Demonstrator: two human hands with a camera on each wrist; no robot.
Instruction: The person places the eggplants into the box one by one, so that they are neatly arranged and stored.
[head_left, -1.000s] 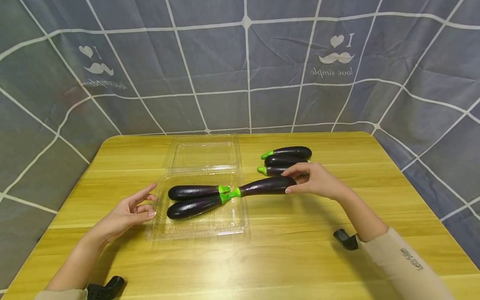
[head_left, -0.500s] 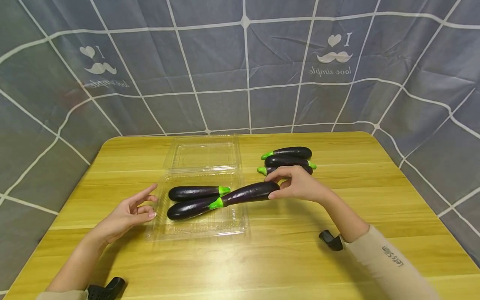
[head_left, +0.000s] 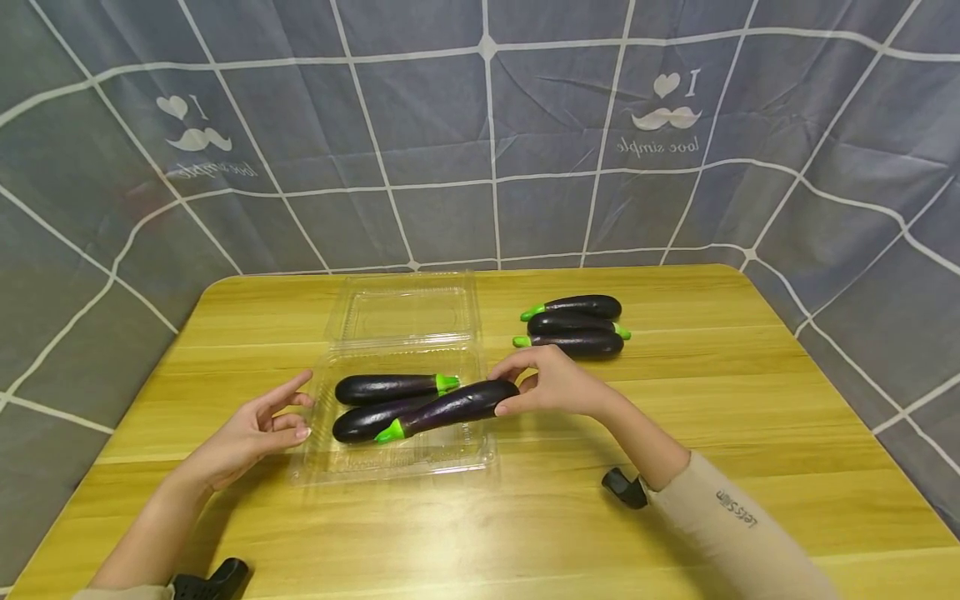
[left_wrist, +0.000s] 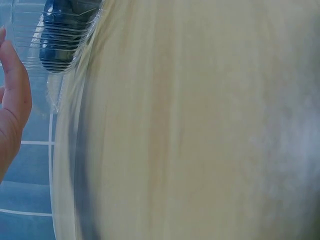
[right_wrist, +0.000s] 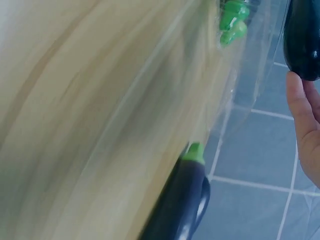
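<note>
The right hand (head_left: pixel 542 385) pinches a glossy purple eggplant (head_left: pixel 457 404) by its rounded blossom end, thumb on the near side and fingers on the far side. That eggplant slants over the clear plastic clamshell box (head_left: pixel 442 460), its green stem pointing left and toward the person, crossing above the front one of two eggplants lying in the base. Whether it touches the front eggplant (head_left: pixel 360 425) cannot be told; the back eggplant (head_left: pixel 384 387) lies just behind. The left hand (head_left: pixel 251 429) holds nothing, its grip loosely spread beside the box's left edge; contact with the plastic is unclear. The hinged lid (head_left: pixel 408 310) lies open on the bench (head_left: pixel 480 542), and three more eggplants (head_left: pixel 581 342) lie side by side to the right.

The held eggplant looks firm, stiff and fairly light, though its shiny skin may slip. Pinched at one end, it could pivot stem-down; a hold round its middle would balance better. The thin box probably flexes easily, so gentle contact suits it.
</note>
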